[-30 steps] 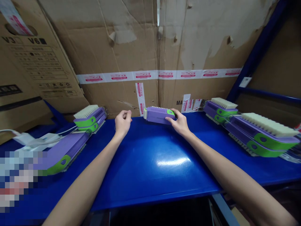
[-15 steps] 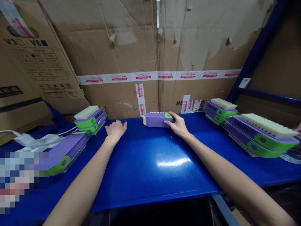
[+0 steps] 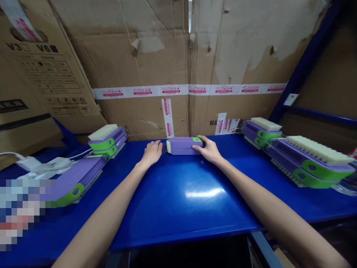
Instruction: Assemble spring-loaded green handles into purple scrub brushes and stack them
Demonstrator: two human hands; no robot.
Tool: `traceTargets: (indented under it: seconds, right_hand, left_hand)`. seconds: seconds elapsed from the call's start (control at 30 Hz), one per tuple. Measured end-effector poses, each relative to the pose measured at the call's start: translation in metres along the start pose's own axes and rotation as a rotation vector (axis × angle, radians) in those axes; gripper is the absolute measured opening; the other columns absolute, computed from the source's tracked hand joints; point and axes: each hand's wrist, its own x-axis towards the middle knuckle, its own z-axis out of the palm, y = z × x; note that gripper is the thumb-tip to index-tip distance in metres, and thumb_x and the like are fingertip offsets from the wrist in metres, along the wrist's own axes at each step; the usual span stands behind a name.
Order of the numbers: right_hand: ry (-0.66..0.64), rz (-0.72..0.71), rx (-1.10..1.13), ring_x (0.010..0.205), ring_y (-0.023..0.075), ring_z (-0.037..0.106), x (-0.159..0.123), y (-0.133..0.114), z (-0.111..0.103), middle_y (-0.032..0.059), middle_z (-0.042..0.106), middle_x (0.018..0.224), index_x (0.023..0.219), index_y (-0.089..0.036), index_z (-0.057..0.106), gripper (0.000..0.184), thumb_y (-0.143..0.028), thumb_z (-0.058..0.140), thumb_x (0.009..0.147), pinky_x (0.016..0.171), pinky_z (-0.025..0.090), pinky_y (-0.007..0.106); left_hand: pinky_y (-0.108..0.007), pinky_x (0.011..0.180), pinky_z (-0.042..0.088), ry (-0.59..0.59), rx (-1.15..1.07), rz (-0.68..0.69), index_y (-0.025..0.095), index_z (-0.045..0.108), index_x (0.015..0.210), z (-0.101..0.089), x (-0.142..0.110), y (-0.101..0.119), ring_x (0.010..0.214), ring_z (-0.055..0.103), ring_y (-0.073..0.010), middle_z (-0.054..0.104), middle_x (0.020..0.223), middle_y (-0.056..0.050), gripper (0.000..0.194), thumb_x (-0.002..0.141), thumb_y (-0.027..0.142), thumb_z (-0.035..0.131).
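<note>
A purple brush [image 3: 182, 146] with a green end and pale bristles lies toward the back of the blue shelf. My right hand [image 3: 208, 148] grips its green right end, the thumb on the near face and fingers behind. By its pale left end is my left hand [image 3: 153, 152], palm down with its fingers bent. A thin clear plastic piece [image 3: 164, 149] shows between those fingertips and the brush; its exact shape is hard to see.
Stacked purple-and-green brushes stand at the right [image 3: 315, 160] and at the left [image 3: 104, 140]. A white power strip [image 3: 36, 167] with cables lies at the left. Cardboard [image 3: 139, 67] lines the back, and a blue post [image 3: 304, 56] rises on the right.
My left hand has moved right, bringing the clear plastic piece up to the brush's left end. The brush has shifted slightly left and nearer, with my right hand still on it.
</note>
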Motion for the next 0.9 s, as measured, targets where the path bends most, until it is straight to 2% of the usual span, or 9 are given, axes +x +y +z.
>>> traceTargets:
  seconds: [0.07, 0.23, 0.37, 0.53, 0.6, 0.73, 0.9]
  right_hand:
    - [0.002, 0.001, 0.008, 0.097, 0.0234, 0.066, 0.000, 0.000, 0.000, 0.0068, 0.069, 0.109, 0.113, -0.020, 0.063, 0.045, -0.037, 0.070, 0.072, 0.089, 0.051, 0.040]
    - [0.017, 0.025, 0.031, 0.095, 0.0234, 0.066, 0.000, 0.000, 0.001, 0.0066, 0.070, 0.107, 0.112, -0.020, 0.063, 0.044, -0.037, 0.070, 0.071, 0.089, 0.051, 0.040]
    - [0.012, 0.053, 0.038, 0.095, 0.0243, 0.066, 0.001, 0.001, 0.000, 0.0076, 0.070, 0.107, 0.113, -0.020, 0.063, 0.046, -0.038, 0.070, 0.071, 0.088, 0.051, 0.041]
    - [0.010, 0.078, 0.046, 0.095, 0.0243, 0.066, 0.001, 0.002, -0.001, 0.0082, 0.070, 0.107, 0.113, -0.019, 0.062, 0.047, -0.038, 0.070, 0.071, 0.088, 0.050, 0.041]
    - [0.012, 0.087, 0.055, 0.095, 0.0242, 0.066, 0.001, 0.001, -0.001, 0.0082, 0.070, 0.107, 0.113, -0.019, 0.062, 0.047, -0.038, 0.070, 0.072, 0.088, 0.051, 0.041]
    - [0.007, 0.075, 0.072, 0.095, 0.0245, 0.066, 0.000, 0.000, 0.000, 0.0085, 0.070, 0.107, 0.113, -0.018, 0.063, 0.046, -0.037, 0.070, 0.071, 0.089, 0.050, 0.040]
    - [0.011, 0.093, 0.110, 0.094, 0.0229, 0.066, 0.000, 0.001, 0.000, 0.0075, 0.070, 0.106, 0.111, -0.018, 0.063, 0.045, -0.038, 0.070, 0.072, 0.088, 0.051, 0.038]
  left_hand:
    - [-0.043, 0.099, 0.034, 0.005, -0.055, -0.002, 0.015, 0.058, 0.115, 0.001, 0.001, 0.001, 0.115, 0.051, -0.0308, 0.059, 0.118, -0.019, 0.044, 0.090, 0.038, 0.030]
    - [-0.049, 0.098, 0.033, -0.005, -0.223, -0.039, 0.022, 0.066, 0.093, -0.003, -0.001, 0.005, 0.107, 0.055, -0.0344, 0.067, 0.104, -0.014, 0.029, 0.085, 0.041, 0.046]
    - [-0.044, 0.097, 0.036, 0.050, -0.379, -0.041, 0.022, 0.065, 0.095, -0.002, -0.001, 0.008, 0.100, 0.060, -0.0306, 0.069, 0.094, -0.012, 0.021, 0.080, 0.034, 0.056]
    - [-0.043, 0.093, 0.041, 0.188, -0.510, -0.101, 0.017, 0.061, 0.104, 0.008, 0.003, 0.006, 0.097, 0.061, -0.0263, 0.066, 0.093, -0.012, 0.033, 0.074, 0.030, 0.063]
    - [-0.040, 0.087, 0.046, 0.209, -0.661, -0.159, 0.015, 0.059, 0.103, 0.010, 0.004, 0.009, 0.095, 0.062, -0.0248, 0.065, 0.095, -0.012, 0.035, 0.073, 0.033, 0.064]
    - [-0.033, 0.072, 0.051, 0.165, -1.052, -0.245, 0.015, 0.056, 0.107, 0.010, 0.000, 0.019, 0.091, 0.063, -0.0220, 0.064, 0.102, -0.013, 0.041, 0.075, 0.038, 0.064]
    - [-0.030, 0.077, 0.050, 0.046, -1.254, -0.188, 0.015, 0.058, 0.105, 0.006, -0.002, 0.023, 0.093, 0.062, -0.0186, 0.064, 0.106, -0.010, 0.041, 0.072, 0.036, 0.070]
